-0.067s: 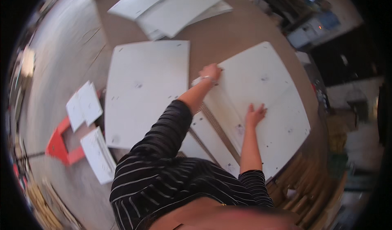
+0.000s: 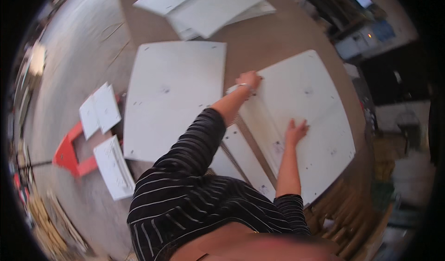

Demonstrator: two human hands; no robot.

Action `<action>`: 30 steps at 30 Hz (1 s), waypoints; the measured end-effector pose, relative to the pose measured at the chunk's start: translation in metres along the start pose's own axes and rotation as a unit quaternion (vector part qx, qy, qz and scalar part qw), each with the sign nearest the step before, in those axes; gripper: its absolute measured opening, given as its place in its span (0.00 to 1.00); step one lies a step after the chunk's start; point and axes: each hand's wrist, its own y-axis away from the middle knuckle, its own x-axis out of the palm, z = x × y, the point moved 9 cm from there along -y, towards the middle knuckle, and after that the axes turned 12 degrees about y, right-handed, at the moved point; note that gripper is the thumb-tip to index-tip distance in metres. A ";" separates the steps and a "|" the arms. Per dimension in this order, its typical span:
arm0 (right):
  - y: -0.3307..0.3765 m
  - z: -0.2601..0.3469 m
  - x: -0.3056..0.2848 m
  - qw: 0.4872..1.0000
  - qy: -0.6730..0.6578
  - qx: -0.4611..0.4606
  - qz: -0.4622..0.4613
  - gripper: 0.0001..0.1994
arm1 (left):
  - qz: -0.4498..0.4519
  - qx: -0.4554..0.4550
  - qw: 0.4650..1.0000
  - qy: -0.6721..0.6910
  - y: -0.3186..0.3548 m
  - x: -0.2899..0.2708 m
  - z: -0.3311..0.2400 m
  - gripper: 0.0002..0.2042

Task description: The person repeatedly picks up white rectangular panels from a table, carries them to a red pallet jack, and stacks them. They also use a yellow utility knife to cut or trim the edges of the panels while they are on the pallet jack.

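Note:
A large white panel (image 2: 320, 99) with small holes and marks lies flat at the right of the brown work surface. At its far left edge is my left hand (image 2: 250, 79), fingers curled closed; what they hold, if anything, is hidden. My right hand (image 2: 296, 132) rests on the middle of this panel with its fingers apart, holding nothing. Narrow white strips (image 2: 238, 152) lie between it and a second large white panel (image 2: 178, 96) on the left. Dark ridged bands (image 2: 234, 160) run alongside the strips. My left forearm crosses over part of the left panel.
Several loose white panels (image 2: 218, 8) overlap at the far end of the brown surface (image 2: 282, 34). On the left floor, smaller white boards (image 2: 99, 110) lie over a red pallet-truck frame (image 2: 67, 157). Brown tube-like rolls (image 2: 340, 210) are at the lower right.
The whole view has shifted slightly, so the panels appear a little farther right. Both hands keep nearly the same places on the right panel.

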 end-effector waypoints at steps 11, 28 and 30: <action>0.096 0.005 -0.079 0.965 -0.249 0.026 0.071 0.25 | -0.356 0.177 0.899 0.183 0.218 -0.183 0.258 0.17; 0.274 0.182 -0.095 0.772 -0.442 -0.186 0.418 0.18 | -0.485 -0.045 0.802 0.346 0.376 -0.232 0.420 0.21; 0.293 0.186 -0.088 0.758 -0.441 -0.150 0.456 0.17 | -0.450 -0.027 0.781 0.432 0.345 -0.243 0.414 0.21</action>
